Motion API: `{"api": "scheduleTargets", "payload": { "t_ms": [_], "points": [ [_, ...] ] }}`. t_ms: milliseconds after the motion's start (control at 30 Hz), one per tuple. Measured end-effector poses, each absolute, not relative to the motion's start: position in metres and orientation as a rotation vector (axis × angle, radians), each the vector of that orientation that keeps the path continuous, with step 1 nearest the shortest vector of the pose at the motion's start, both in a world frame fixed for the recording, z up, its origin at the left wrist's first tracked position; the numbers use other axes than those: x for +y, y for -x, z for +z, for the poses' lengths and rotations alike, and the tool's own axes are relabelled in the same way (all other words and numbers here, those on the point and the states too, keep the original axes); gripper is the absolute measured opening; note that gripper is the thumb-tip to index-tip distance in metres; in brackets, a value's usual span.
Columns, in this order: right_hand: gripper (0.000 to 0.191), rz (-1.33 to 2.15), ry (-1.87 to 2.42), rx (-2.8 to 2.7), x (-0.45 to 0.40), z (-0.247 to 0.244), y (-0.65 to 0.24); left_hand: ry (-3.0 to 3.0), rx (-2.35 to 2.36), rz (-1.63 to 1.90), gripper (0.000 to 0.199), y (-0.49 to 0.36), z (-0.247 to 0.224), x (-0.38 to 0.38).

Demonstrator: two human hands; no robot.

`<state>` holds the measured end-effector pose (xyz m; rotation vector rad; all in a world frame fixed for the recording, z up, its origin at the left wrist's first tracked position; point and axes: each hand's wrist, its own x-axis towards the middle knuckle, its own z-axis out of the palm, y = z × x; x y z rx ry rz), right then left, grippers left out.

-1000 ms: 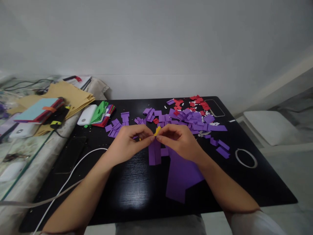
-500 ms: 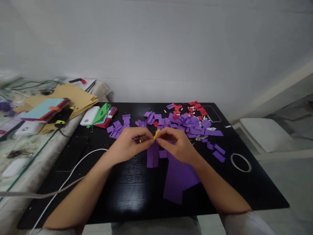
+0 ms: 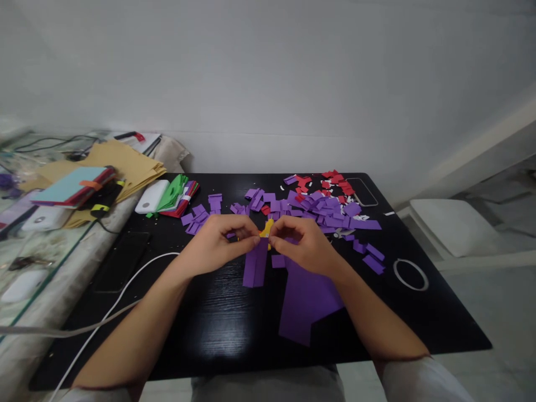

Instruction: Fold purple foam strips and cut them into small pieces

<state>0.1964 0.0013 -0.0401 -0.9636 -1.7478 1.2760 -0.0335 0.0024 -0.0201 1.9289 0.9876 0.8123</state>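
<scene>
Over the middle of the black table, my left hand and my right hand meet fingertip to fingertip. Both pinch the top edge of a folded purple paper strip that hangs down between them. A small yellow object shows between the fingertips; what it is I cannot tell. A larger purple sheet lies flat on the table under my right wrist. Behind the hands spreads a heap of several small purple pieces, with red scraps beyond it.
A white cable curves across the table's left side. A white power bank and a stack of green and red paper lie at the back left. A tape ring lies right. Brown envelopes and notebooks sit on the left counter.
The hands have kept pinching the strip; its lower end has swung slightly to the left. The head camera shifted a little, so the table sits lower in view than a second ago.
</scene>
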Motion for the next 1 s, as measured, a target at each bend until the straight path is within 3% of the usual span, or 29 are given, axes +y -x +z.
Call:
{"api": "scheduleTargets", "payload": {
  "t_ms": [400,1000],
  "points": [
    [0.012,1.284,0.929,-1.741,-0.0007,-0.0442,-0.1946,-1.867,0.993,0.787,0.016,0.0298,-0.0244,0.0011],
    [0.015,1.296,0.962,-1.746,-0.001,-0.045,-0.1943,-2.013,1.014,0.835,0.006,0.0287,-0.0231,0.0005]
  ]
}}
